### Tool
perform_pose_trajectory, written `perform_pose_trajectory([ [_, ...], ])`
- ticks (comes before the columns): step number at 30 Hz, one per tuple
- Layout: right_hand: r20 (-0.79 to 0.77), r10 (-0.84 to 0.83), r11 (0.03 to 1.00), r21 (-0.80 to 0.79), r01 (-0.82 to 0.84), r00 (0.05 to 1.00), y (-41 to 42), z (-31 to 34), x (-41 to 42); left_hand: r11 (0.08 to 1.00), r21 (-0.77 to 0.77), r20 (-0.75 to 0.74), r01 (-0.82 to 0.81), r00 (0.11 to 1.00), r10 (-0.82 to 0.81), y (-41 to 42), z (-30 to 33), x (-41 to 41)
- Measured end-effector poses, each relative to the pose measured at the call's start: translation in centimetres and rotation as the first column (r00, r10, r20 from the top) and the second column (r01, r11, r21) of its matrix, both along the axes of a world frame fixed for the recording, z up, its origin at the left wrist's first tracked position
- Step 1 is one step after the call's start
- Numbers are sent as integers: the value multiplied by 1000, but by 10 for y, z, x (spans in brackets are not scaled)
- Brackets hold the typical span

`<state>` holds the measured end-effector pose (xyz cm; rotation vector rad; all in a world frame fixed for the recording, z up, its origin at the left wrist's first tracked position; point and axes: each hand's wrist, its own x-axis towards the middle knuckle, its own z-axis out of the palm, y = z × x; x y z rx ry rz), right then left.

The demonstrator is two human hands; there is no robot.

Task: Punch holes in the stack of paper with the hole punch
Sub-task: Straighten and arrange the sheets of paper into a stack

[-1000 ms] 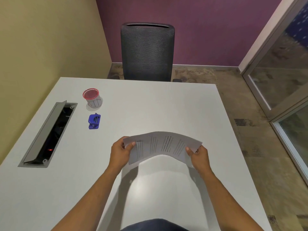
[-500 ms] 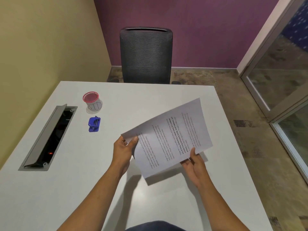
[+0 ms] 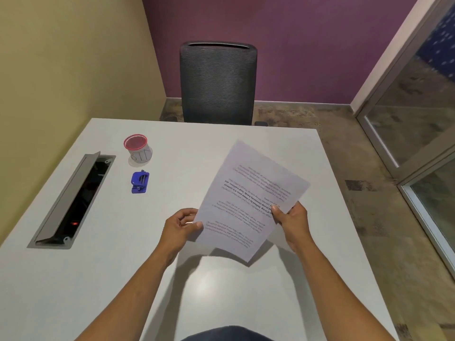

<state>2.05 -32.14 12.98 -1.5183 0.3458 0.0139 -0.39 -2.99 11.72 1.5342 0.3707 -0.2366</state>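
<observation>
A stack of printed white paper [image 3: 248,193] is held tilted above the white table [image 3: 221,291], its text upside down to me. My left hand [image 3: 181,228] pinches the stack's left edge. My right hand [image 3: 291,219] grips the right edge, thumb on the printed face. A small blue hole punch [image 3: 140,182] lies on the table well to the left of the paper, apart from both hands.
A small cup with a red rim [image 3: 138,150], labelled BIN, stands just behind the hole punch. An open grey cable hatch [image 3: 71,200] is set into the table at the left. A dark mesh chair [image 3: 218,82] stands at the far edge. Glass partition on the right.
The paper has turned from a flat, bowed sideways hold to an upright tilted one, rotating clockwise. My right hand moved up its right edge; my left hand shifted to the lower left edge.
</observation>
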Motion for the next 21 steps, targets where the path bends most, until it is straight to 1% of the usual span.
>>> perform_pose_trajectory([
  [2, 13, 55, 994, -96, -53, 998, 2, 6, 3, 997, 54, 4, 49, 999, -50, -1, 2, 5],
  [5, 39, 115, 978, -179, -106, 993, 8, 17, 6, 987, 118, 75, 105, 991, -114, -10, 11, 14],
  [8, 65, 131, 976, -186, -117, 989, 13, 23, 9, 989, 131, 154, 69, 984, -89, -19, 24, 22],
  [12, 109, 96, 982, -175, -76, 989, 16, 28, 12, 994, 95, 260, 51, 963, -74, -26, 35, 26],
  [15, 114, 149, 976, -178, -128, 982, 15, 22, 10, 994, 107, 265, 20, 963, -48, -28, 33, 25],
  [18, 56, 193, 961, -211, -177, 980, 15, 5, 4, 993, 115, 239, 15, 970, -43, -30, 26, 22],
  [21, 10, 188, 961, -211, -181, 982, 18, -5, -1, 988, 156, 216, 15, 975, -49, -32, 20, 19],
])
